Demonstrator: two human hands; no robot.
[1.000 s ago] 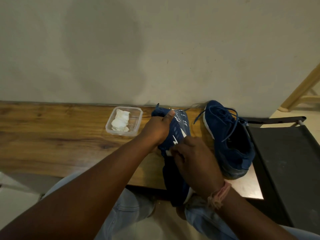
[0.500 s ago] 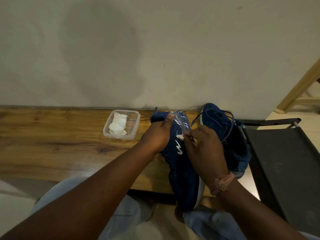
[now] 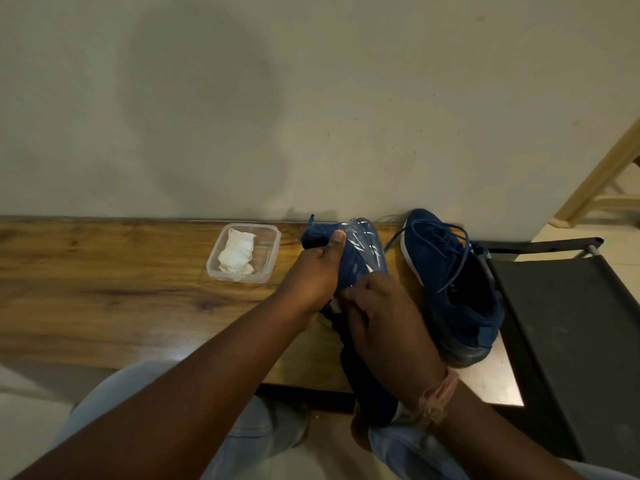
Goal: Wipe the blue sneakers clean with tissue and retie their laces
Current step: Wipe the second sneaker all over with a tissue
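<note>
Head view: left hand (image 3: 313, 275) clamps soft, light sneaker (image 3: 356, 258) by its toe, right hand (image 3: 384, 317) curled just beside on its side, contents hidden; grip firm sole edge.

Dim, soft focus; glare patch on table (image 3: 194, 355); wide-angle edge bending.

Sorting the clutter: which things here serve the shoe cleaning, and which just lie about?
In use: held sneaker, left hand, right hand, second sneaker, tissue in its tub.
Lying about: black chair, wooden frame.
</note>
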